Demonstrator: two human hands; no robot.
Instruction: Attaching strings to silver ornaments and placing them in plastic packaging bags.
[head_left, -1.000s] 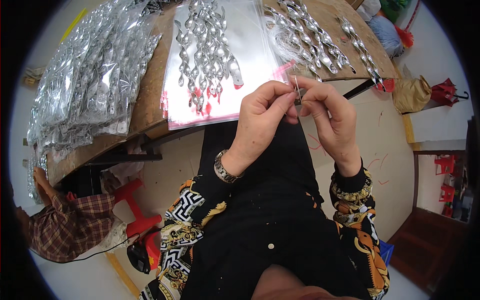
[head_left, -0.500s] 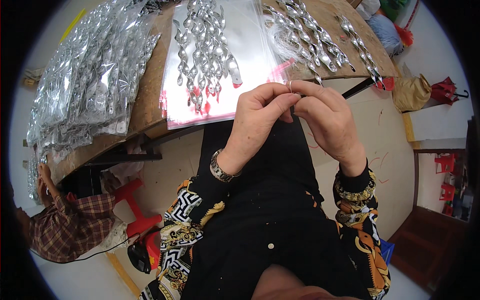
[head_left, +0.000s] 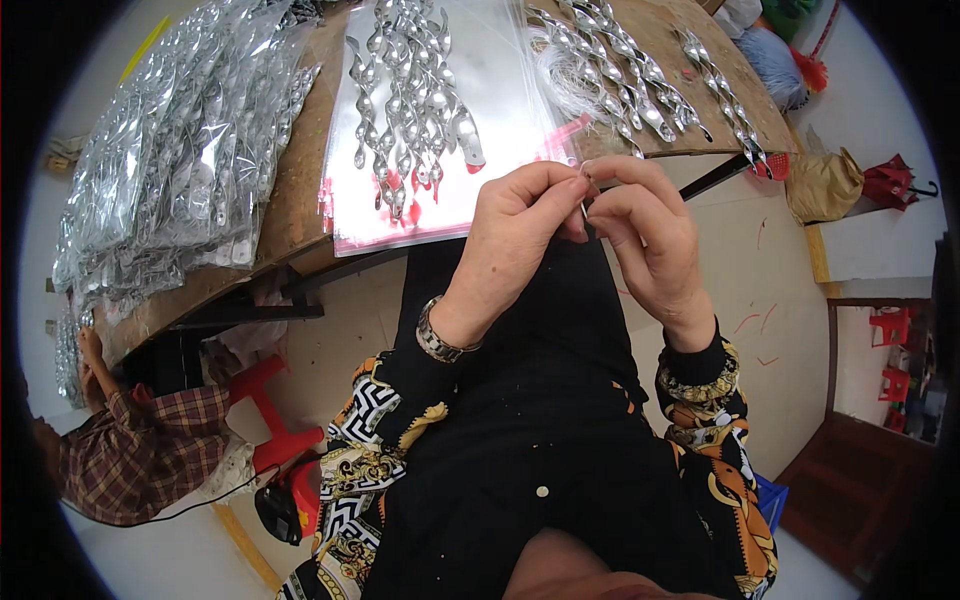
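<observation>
Just past the table's near edge, my left hand [head_left: 513, 243] pinches something small and thin, with a bright sliver showing below the fingertips. My right hand [head_left: 655, 245] meets it there, fingers curled and tips close to the left thumb. What lies between the right fingertips is too small to make out. Ahead of my left hand, several twisted silver strips [head_left: 405, 110] rest on a stack of clear plastic bags [head_left: 490, 205] with pinkish-red edges. Beyond my right hand lie more twisted silver strips [head_left: 625, 70] and a tangle of white thread [head_left: 567, 80].
A tall pile of bagged silver strips [head_left: 190, 150] covers the left of the brown table [head_left: 310, 150]. At the lower left a person in a plaid shirt [head_left: 140, 450] works beside a red stool [head_left: 265, 415]. A tan sack [head_left: 825, 185] and red umbrella [head_left: 885, 187] stand at the right.
My right hand has drawn slightly back toward me, and its fingers have loosened from their tighter curl. The left hand keeps its pinch in nearly the same place.
</observation>
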